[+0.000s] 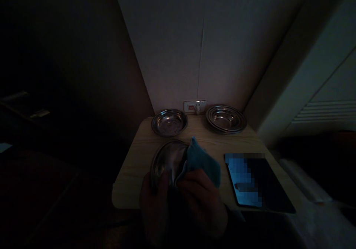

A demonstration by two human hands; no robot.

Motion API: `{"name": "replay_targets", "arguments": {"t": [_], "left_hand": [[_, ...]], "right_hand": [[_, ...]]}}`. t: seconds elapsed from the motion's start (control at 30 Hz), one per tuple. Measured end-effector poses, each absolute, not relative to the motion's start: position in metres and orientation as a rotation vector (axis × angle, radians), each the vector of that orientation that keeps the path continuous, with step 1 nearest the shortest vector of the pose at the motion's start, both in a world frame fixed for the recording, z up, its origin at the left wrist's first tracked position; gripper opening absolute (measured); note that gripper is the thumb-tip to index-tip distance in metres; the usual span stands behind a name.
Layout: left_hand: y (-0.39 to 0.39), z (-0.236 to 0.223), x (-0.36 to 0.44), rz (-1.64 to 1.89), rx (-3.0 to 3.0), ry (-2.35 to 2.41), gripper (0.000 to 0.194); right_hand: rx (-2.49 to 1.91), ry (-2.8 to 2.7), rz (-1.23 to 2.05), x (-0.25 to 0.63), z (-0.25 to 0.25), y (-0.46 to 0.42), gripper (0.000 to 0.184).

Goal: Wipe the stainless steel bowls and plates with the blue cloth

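A shiny metal bowl (164, 158) is tilted up over the table's near edge, its hollow side partly facing me. My left hand (154, 200) grips its lower left rim, thumb on the inner side. Closed around a blue-green cloth (204, 161), my right hand (201, 200) presses part of it against the inside right of the bowl. The rest of the cloth hangs loose above and to the right of my fingers. Dim light hides the fingertips and the bowl's underside.
A metal bowl (169, 123) stands at the back left of the wooden table (133, 171). Several nested metal bowls (226, 120) stand at the back right. A tablet (258, 182) with a partly blurred screen lies on the right. Behind is a wall socket (194, 107) with a plug.
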State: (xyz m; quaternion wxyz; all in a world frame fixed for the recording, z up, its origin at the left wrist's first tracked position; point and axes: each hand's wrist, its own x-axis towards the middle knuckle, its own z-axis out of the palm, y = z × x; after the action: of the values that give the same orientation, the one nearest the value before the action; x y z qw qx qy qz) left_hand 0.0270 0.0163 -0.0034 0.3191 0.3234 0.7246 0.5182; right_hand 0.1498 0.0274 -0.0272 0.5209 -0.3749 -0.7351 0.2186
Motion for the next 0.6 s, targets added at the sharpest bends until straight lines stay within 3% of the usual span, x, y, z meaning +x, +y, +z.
{"name": "replay_targets", "arguments": {"t": [0.47, 0.6], "left_hand": [[0.017, -0.01, 0.034, 1.406, 0.859, 2.002, 0.037], [0.018, -0.011, 0.035, 1.394, 0.88, 2.025, 0.037]], "right_hand": [[-0.96, -1.755, 0.475, 0.149, -0.011, 0.061, 0.013], [-0.844, -1.842, 0.595, 0.151, -0.011, 0.064, 0.016]]}}
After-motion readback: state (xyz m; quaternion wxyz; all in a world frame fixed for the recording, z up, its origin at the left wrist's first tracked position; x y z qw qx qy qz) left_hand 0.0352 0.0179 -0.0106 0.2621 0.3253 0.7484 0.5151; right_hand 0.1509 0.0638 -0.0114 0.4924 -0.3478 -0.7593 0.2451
